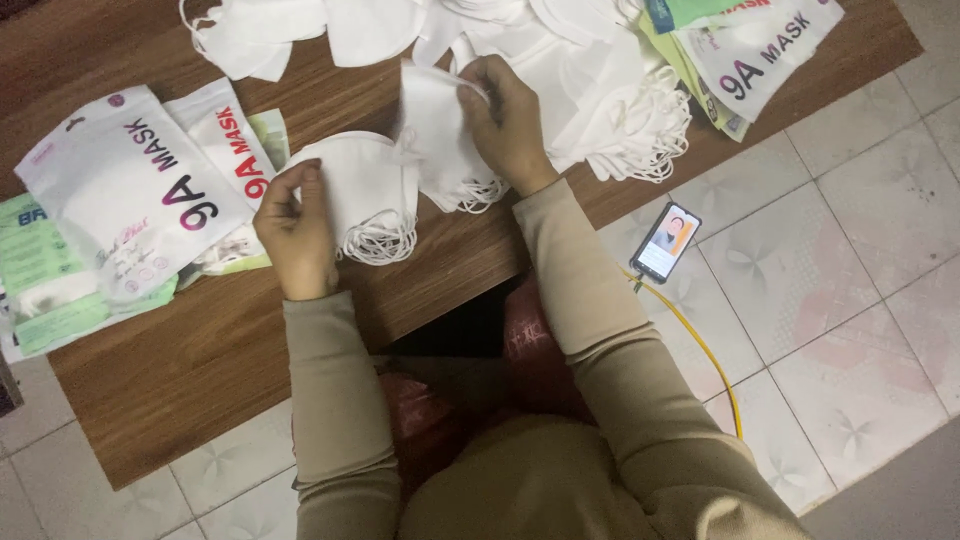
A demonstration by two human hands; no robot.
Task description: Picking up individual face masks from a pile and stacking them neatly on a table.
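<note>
While the left hand (295,230) pinches one stack of white face masks (360,190), the right hand (510,125) grips another, seemingly by its edge; squaring the edges suits both.

Long beige sleeves, bare hands

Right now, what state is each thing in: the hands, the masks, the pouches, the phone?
Left hand: fingers pinched on the left mask stack.
Right hand: fingers gripping the right mask stack.
Mask pile: loose, spread on the table.
Left pouches: lying flat, overlapping.
Right pouches: fanned at the table corner.
Phone: on the floor, screen lit, yellow cable attached.
</note>
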